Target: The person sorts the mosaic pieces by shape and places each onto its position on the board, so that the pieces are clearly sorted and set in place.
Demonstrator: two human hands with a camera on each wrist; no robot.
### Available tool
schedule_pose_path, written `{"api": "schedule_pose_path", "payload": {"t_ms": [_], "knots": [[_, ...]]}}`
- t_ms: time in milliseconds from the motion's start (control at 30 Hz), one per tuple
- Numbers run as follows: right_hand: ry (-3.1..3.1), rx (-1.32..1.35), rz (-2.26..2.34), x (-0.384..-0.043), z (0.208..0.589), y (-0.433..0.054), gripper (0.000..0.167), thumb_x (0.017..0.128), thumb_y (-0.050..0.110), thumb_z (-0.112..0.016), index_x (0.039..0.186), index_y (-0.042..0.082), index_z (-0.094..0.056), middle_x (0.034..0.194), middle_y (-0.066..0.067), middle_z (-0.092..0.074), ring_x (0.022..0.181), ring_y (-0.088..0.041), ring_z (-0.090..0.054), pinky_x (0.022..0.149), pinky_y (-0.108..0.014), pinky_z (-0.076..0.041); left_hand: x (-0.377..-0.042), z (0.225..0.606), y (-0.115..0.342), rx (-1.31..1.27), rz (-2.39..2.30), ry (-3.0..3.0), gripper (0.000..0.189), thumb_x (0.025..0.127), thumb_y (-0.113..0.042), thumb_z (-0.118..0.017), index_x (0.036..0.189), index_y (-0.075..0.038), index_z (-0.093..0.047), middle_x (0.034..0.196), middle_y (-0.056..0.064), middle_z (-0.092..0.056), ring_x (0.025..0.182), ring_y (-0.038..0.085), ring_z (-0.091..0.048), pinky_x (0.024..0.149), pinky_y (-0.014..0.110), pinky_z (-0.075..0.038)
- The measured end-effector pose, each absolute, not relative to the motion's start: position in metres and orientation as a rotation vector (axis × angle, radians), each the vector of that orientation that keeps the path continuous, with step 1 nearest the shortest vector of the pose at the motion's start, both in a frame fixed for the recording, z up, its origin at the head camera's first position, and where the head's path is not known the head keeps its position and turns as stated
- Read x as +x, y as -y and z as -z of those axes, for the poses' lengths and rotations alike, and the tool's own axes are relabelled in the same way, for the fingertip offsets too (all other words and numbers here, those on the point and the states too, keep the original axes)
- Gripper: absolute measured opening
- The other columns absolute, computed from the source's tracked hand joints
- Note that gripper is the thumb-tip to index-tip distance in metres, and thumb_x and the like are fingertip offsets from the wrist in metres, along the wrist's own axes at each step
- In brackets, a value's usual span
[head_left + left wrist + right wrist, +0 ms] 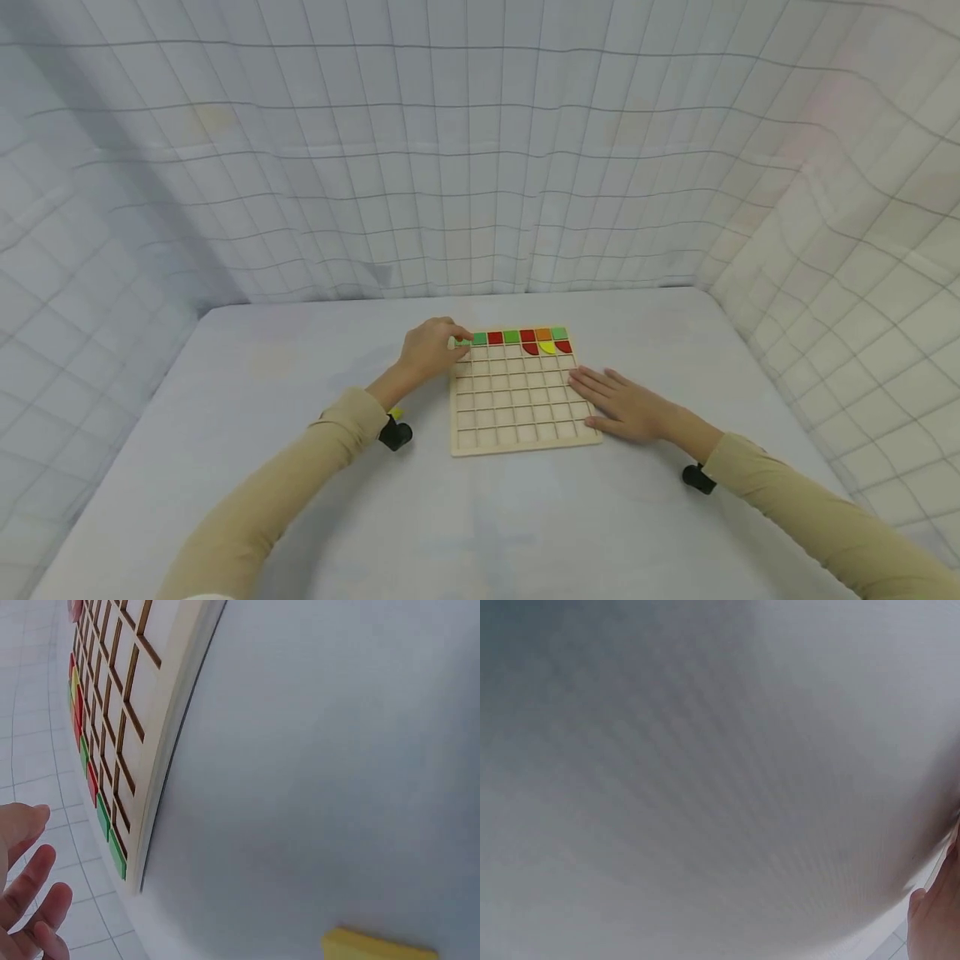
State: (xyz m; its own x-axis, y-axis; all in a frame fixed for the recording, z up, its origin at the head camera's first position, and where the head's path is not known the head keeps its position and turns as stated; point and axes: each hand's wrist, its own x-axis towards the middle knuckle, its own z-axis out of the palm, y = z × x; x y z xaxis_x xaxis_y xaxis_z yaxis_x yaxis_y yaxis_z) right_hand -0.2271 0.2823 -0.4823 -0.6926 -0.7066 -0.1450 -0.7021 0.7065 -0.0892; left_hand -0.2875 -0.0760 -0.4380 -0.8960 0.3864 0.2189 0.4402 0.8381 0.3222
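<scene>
A wooden grid board [517,448] lies on the table, its far row filled with square green, red and orange tiles [527,336]. Below their right end sit two red pieces and one yellow curved piece [548,347]. My left hand [431,348] hovers at the board's far left corner, fingertips by the green tile [118,853] there. Its thumb and fingers [41,879] are spread apart and loosely bent in the left wrist view, nothing between them. Flat along the board's right edge rests my right hand [626,408], fingers straight; the right wrist view catches only part of it.
A yellow block [379,946] lies on the table left of the board, mostly hidden behind the left wrist in the head view. White gridded cloth [480,167] hangs behind the table and along both sides. Each wrist carries a small black camera [395,433].
</scene>
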Motion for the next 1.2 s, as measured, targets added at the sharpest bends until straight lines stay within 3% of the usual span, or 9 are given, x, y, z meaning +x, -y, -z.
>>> {"api": "schedule_pose_path", "payload": {"t_ms": [300, 667, 1200], "knots": [[-2.761, -1.146, 0.057, -0.225, 0.481, -0.285, 0.070, 0.100, 0.049, -0.039, 0.155, 0.010, -0.016, 0.162, -0.006, -0.013, 0.150, -0.027, -0.013, 0.117, -0.054, -0.017, -0.282, 0.428, 0.105, -0.645, 0.510, 2.806, 0.018, 0.085, -0.024, -0.072, 0.101, -0.017, -0.076, 0.092, 0.001, -0.070, 0.083, 0.020, -0.064, 0.049, 0.027, -0.047], [-2.764, -1.139, 0.052, -0.225, 0.484, -0.284, 0.070, 0.100, 0.049, -0.039, 0.154, 0.010, -0.017, 0.162, -0.006, -0.013, 0.150, -0.027, -0.013, 0.118, -0.054, -0.016, -0.259, 0.432, 0.142, -0.601, 0.528, 2.845, 0.021, 0.084, -0.025, -0.074, 0.103, -0.016, -0.076, 0.094, 0.001, -0.071, 0.081, 0.019, -0.064, 0.060, 0.030, -0.053], [-2.772, -1.150, 0.058, -0.224, 0.484, -0.282, 0.069, 0.101, 0.047, -0.039, 0.154, 0.009, -0.018, 0.162, -0.007, -0.013, 0.149, -0.028, -0.013, 0.118, -0.054, -0.016, -0.228, 0.441, 0.180, -0.555, 0.593, 2.892, 0.022, 0.083, -0.023, -0.074, 0.103, -0.014, -0.076, 0.094, 0.001, -0.073, 0.080, 0.019, -0.060, 0.059, 0.028, -0.049]]}}
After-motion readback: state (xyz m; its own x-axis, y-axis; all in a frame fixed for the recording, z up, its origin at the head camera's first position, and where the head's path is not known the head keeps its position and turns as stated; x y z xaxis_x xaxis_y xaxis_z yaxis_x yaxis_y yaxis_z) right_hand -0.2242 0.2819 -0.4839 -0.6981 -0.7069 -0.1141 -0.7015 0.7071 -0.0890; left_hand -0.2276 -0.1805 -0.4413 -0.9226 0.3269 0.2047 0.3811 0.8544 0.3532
